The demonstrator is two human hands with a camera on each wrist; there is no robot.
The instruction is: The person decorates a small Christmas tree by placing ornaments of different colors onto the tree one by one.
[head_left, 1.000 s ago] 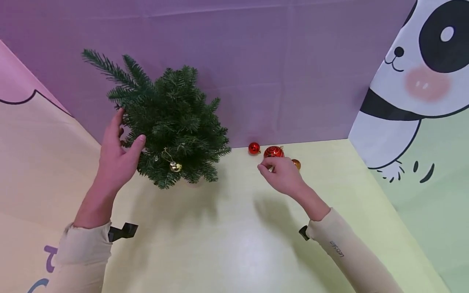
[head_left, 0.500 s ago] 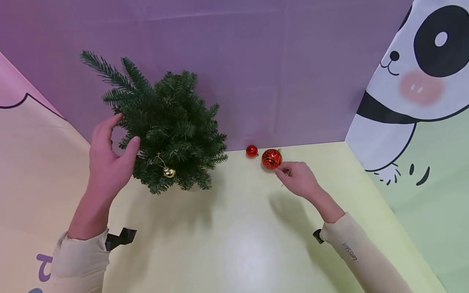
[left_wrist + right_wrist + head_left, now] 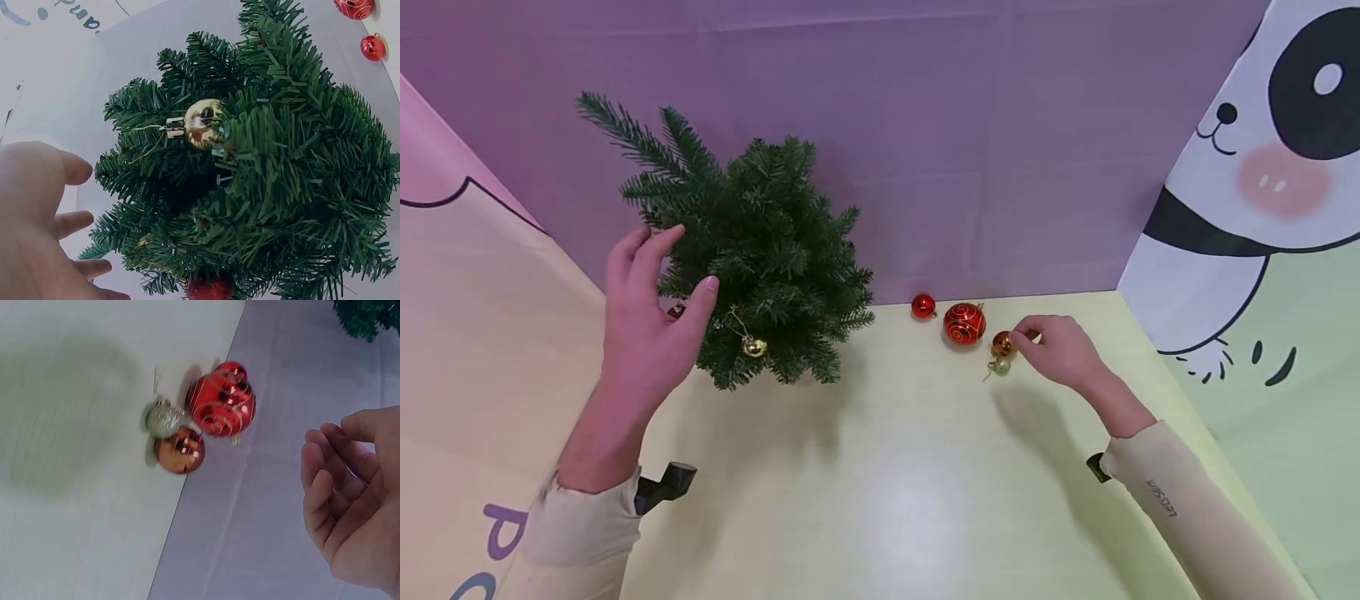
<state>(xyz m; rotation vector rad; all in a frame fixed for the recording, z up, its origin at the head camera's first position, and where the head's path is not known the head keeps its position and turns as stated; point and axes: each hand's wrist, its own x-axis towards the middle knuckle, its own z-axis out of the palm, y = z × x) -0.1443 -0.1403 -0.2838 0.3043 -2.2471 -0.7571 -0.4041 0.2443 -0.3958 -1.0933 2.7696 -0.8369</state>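
A small green artificial Christmas tree stands at the left. My left hand is beside its left side, fingers spread and slightly bent, holding nothing. A shiny gold bauble hangs on its front, with a red bauble lower in the left wrist view. My right hand hovers just right of an orange-brown bauble, fingers loosely curled; the right wrist view shows nothing in them. A pale glittery bauble touches the orange-brown one. Left of them sits a large red bauble with gold swirls.
A small red bauble lies near the table's back edge, left of the large one. Behind the pale table rises a purple cloth backdrop. A panda print covers the right side panel.
My right hand has moved right, away from the large red bauble, uncovering the orange-brown and pale baubles. My left hand stays near the tree, its fingers bent a little more.
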